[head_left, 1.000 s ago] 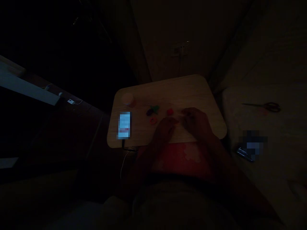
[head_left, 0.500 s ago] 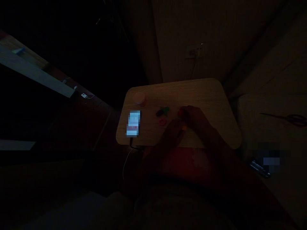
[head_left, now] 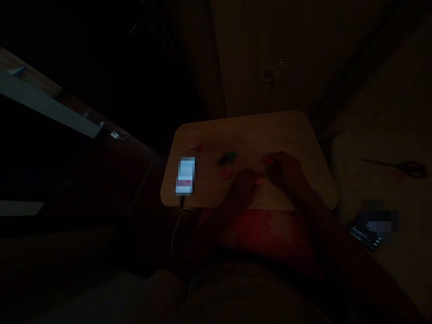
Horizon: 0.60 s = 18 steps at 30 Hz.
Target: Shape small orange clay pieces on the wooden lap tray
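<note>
The scene is very dark. My left hand (head_left: 245,181) is low over the small wooden table (head_left: 290,128), its fingers closed on a small orange piece (head_left: 259,180). To its right, my right hand (head_left: 286,170) pinches a small red piece (head_left: 269,160) at its fingertips. A gap separates the two hands. Left of them lie a red ring (head_left: 226,173), a green star-like piece (head_left: 230,157) and a dark piece (head_left: 222,160) touching or close to the green one. What these pieces are made of cannot be made out.
A clear round tub (head_left: 193,140) stands at the table's far left, with a lit phone (head_left: 185,175) on a cable in front of it. Scissors (head_left: 401,167) and a dark shiny object (head_left: 366,235) lie on the surface to the right. A wall socket (head_left: 276,72) is behind.
My right hand has moved right, away from my left hand, carrying the red piece. My left hand stays nearly in place with the orange piece. The view has shifted slightly.
</note>
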Each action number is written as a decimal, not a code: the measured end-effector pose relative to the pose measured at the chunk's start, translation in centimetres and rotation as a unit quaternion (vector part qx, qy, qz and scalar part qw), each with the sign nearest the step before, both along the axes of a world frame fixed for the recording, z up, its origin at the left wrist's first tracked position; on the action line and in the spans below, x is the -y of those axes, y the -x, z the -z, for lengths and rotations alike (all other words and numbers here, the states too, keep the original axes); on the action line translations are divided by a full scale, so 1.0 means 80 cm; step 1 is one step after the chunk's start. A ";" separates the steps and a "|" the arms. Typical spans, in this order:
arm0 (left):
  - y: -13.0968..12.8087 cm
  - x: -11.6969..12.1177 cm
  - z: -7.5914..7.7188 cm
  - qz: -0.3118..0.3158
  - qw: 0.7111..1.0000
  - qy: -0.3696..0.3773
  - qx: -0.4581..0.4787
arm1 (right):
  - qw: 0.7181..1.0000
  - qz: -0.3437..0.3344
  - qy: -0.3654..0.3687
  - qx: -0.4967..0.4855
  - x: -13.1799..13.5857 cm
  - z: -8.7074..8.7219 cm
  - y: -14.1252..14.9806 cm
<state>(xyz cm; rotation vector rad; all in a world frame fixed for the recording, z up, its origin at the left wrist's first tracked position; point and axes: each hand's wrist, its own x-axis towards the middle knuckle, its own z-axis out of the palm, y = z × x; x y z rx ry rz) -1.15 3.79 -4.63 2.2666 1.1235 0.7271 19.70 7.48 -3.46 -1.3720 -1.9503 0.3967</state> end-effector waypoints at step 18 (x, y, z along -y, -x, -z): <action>-0.002 -0.038 0.013 -0.075 0.994 0.005 0.073 | 0.998 0.034 0.042 -0.032 0.041 0.008 0.010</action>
